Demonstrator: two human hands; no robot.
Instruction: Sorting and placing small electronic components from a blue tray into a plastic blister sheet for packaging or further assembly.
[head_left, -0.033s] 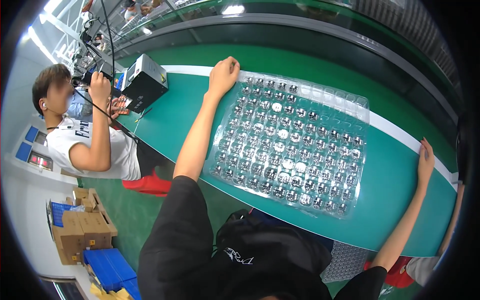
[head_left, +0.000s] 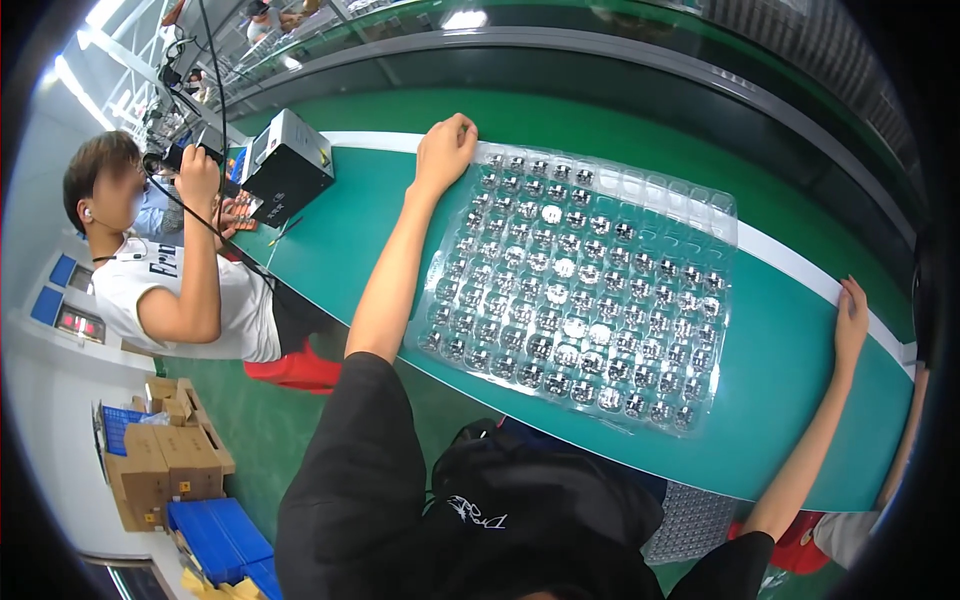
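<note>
A clear plastic blister tray [head_left: 690, 205] lies on the green worktable in front of me. Small metallic parts [head_left: 560, 290] with black and silver faces fill most of its pockets; a few show white tops. Several pockets toward the far right corner hold nothing. Beside the tray's far left corner, my left hand [head_left: 447, 152] rests at the table's white far edge, fingers curled in and nothing visible in them. Well to the right of the tray, my right hand [head_left: 852, 318] lies against the same edge, its fingers loosely extended and partly hidden, holding nothing I can see.
A dark box-shaped device [head_left: 290, 165] stands on the table at the left. A person in a white top [head_left: 190, 290] works beyond it, hands raised near black cables. Cardboard boxes [head_left: 165, 465] and blue crates [head_left: 220, 535] sit on the floor. A green conveyor belt [head_left: 600, 130] runs beyond the table.
</note>
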